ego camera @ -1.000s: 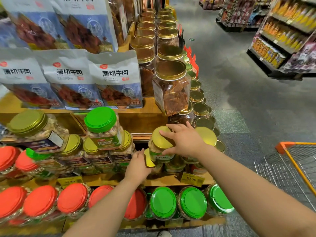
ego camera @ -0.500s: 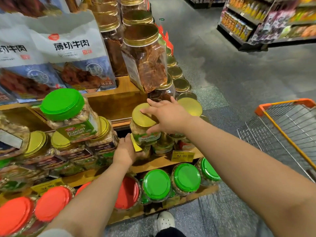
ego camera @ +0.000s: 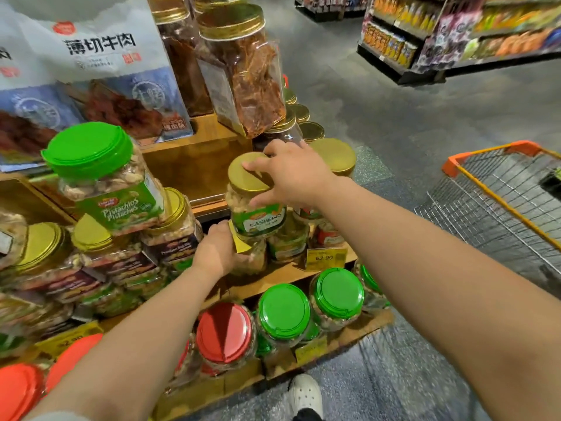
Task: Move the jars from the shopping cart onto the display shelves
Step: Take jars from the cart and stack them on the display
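A gold-lidded cashew jar (ego camera: 258,214) stands stacked on another gold-lidded jar (ego camera: 253,259) on the middle wooden shelf (ego camera: 291,276). My right hand (ego camera: 296,174) grips the cashew jar's lid from above, fingers spread over the rim. My left hand (ego camera: 217,249) holds the lower jar at its lid, just under the cashew jar. The orange-rimmed wire shopping cart (ego camera: 498,214) stands to the right; its contents are mostly out of view.
A green-lidded pistachio jar (ego camera: 104,180) tops a stack at left. Red- and green-lidded jars (ego camera: 283,311) fill the bottom shelf. Tall gold-lidded jars (ego camera: 243,71) and white snack bags (ego camera: 91,74) stand above. A price tag (ego camera: 324,257) hangs on the shelf edge. Aisle floor lies between shelf and cart.
The view has moved closer and turned right, bringing more of the cart into sight. Both hands stay on the same two stacked jars; the cashew jar looks slightly tilted.
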Demonstrator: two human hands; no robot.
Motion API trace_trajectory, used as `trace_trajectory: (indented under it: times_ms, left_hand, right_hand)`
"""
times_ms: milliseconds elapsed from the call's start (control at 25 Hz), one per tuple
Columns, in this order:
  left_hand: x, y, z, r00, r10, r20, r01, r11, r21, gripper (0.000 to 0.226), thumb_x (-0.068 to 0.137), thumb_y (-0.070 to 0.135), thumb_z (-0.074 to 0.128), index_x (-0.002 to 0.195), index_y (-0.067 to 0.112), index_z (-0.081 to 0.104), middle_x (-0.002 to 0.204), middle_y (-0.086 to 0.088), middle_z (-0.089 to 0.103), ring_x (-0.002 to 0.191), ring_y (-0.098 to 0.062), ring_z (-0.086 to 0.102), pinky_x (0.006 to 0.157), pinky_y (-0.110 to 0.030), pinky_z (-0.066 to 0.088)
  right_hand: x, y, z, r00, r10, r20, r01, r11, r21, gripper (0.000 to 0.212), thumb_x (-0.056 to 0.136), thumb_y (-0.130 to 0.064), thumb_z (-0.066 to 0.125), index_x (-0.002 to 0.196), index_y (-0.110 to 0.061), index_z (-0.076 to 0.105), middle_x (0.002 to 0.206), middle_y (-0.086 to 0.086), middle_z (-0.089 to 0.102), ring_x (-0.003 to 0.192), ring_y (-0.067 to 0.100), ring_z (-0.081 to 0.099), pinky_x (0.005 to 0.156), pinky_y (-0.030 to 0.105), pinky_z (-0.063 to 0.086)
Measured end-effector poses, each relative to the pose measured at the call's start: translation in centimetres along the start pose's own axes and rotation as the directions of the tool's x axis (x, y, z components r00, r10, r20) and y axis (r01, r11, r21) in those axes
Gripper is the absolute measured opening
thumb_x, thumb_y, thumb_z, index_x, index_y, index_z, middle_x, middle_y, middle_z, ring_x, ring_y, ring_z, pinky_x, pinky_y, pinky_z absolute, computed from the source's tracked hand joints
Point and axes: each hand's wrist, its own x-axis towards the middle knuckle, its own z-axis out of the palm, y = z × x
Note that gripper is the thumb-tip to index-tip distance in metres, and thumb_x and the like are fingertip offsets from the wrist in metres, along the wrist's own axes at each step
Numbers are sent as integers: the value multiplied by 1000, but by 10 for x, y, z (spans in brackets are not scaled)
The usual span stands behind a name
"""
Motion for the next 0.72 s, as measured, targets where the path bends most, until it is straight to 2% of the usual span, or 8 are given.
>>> trace_trajectory:
  times_ms: [160,240,320,400,520,640,720]
  left_hand:
    - [-4,4,-10,994,-19,109,23,999,-34,111,57,40,93,146,16,31,139,-10,45,126,-28,50,104,-42,47]
    - [-12,12,-6,984,-127,121,138,987,-85,126,61,47,89,156,15,12,152,-16,27,138,-33,37,111,-44,39]
    - [-22,24,3,953,-294,65,301,937,-177,137,58,66,83,157,13,3,155,-19,19,142,-36,31,111,-47,36]
    - [-25,35,9,920,-391,-30,373,896,-241,134,58,73,78,154,7,12,149,-20,28,138,-37,36,107,-45,40]
    - [-20,36,14,926,-360,-111,324,911,-254,109,63,56,84,143,5,29,134,-16,42,126,-33,45,103,-42,45]
    - [-11,26,10,959,-282,-24,266,925,-272,102,62,40,88,142,9,32,134,-13,44,121,-31,52,101,-44,49]
    - [-4,19,4,971,-231,65,241,938,-249,108,64,33,87,149,12,25,145,-13,36,130,-30,45,107,-43,44]
  right_hand:
    - [-2,1,-8,999,-8,54,9,1000,-20,81,75,-76,56,146,-46,33,150,3,38,137,29,39,117,57,19]
    - [-2,-1,-8,998,-11,70,13,1000,-18,80,76,-76,56,146,-46,33,150,3,37,137,29,40,117,59,19]
    - [-1,-1,-7,997,0,71,1,1000,-24,79,76,-77,55,145,-47,33,151,2,37,137,29,40,116,64,14]
    - [0,-1,-6,998,16,62,-14,999,-46,78,75,-78,54,145,-48,33,151,2,36,136,30,41,114,70,7]
    - [1,-2,-6,998,14,56,-10,998,-64,79,75,-79,53,145,-46,34,148,4,37,133,29,44,112,72,4]
    - [2,-3,-8,998,16,56,-12,998,-66,81,75,-78,53,145,-44,34,145,6,39,132,28,45,114,70,2]
    - [3,-3,-8,998,13,54,-10,999,-49,81,74,-78,54,145,-43,35,143,6,40,133,28,43,114,70,2]
